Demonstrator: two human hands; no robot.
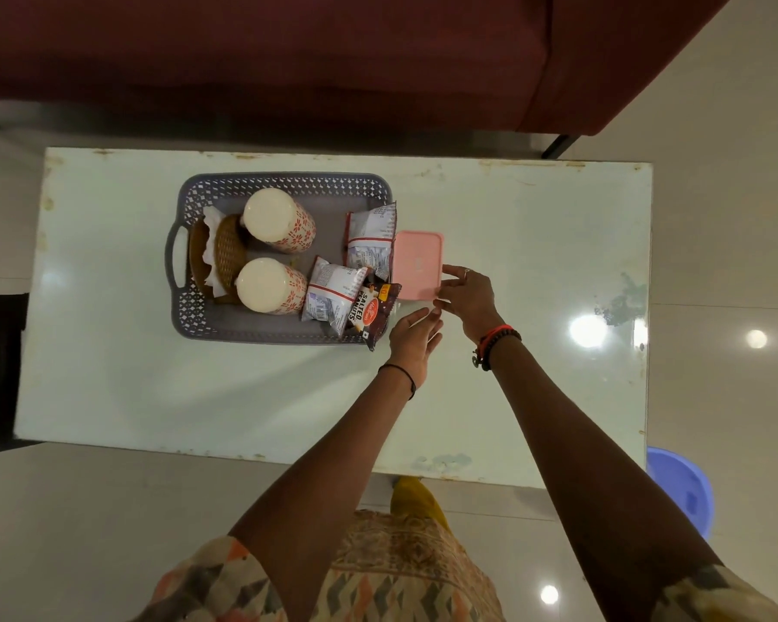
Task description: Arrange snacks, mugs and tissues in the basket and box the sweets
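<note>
Past the patterned sleeve (207,576), reaching with left hand (412,341) spread loose and right hand (468,298) straight-fingered against the lidded pink box (416,262) beside the basket (288,181), mugs (277,220), snacks (371,237) and tissues (212,258) already in, seemingly nearly done.

The pink box (416,264) sat lidded, its contents hidden. Whether the right hand (466,300) at its 4 o'clock corner pinched it or merely touched it could not be told. The 3 o'clock wall of the basket (279,184) lay behind snack packets (371,237) (their small print unreadable). The sofa (288,51) at 12 o'clock ran off the top edge. The table (535,262) hid part of the blue stool (681,487) at 4 o'clock.
</note>
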